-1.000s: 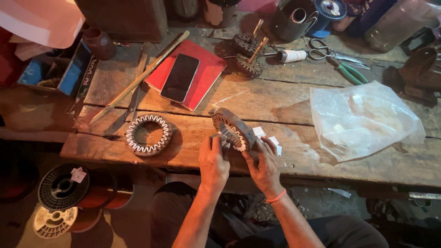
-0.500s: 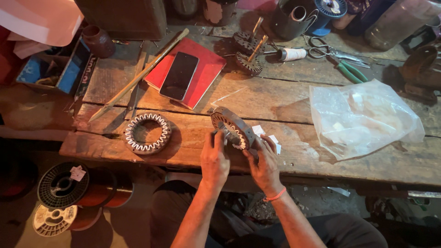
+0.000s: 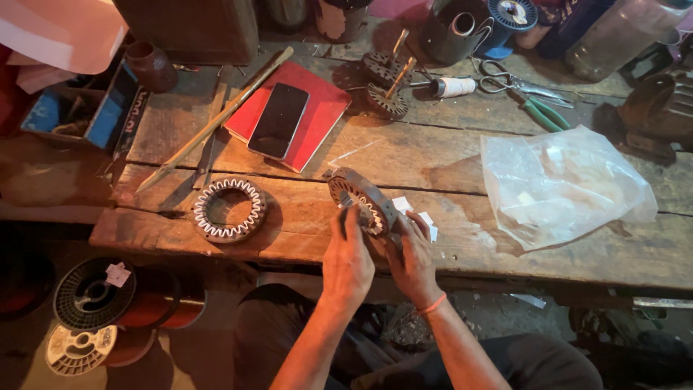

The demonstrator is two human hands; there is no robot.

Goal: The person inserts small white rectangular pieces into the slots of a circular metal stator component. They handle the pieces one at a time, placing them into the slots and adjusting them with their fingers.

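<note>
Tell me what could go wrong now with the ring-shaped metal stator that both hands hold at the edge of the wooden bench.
1. The grey ring-shaped metal stator is tilted on its edge near the front edge of the worn wooden bench; if the left hand or right hand slips, it may fall to the floor.
2. The small white paper slips beside it are loose and could be swept off.

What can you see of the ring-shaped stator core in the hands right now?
The stator core is a dark metal ring with toothed inner slots lined with pale strips. It stands tilted on edge at the front of the wooden bench. The left hand grips its near side and the right hand its right rim. Small white slips lie beside it.
</note>
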